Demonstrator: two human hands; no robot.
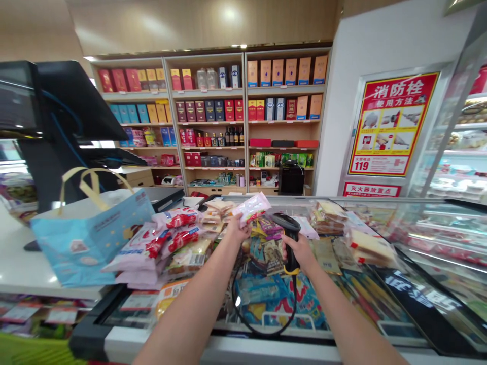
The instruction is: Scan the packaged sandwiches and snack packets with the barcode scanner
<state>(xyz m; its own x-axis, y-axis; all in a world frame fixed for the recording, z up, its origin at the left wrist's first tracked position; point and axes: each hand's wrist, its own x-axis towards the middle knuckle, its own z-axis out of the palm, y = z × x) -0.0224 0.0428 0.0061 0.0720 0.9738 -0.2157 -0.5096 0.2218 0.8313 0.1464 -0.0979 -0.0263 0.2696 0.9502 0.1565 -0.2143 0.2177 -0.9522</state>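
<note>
The left hand pinches a pink packet by its near end, above the glass-topped case; its print is too small to read. The right hand wraps the scanner, hiding part of the grip. The cable loops down, its far end unclear. The left edge crops the monitor.

I see through one head camera, wide, facing forward and down over display case. Left hand and right hand close, in from 7 and 5 o'clock; wall shelves far, 12; monitor nearer, 10; red sign, 2.
</note>
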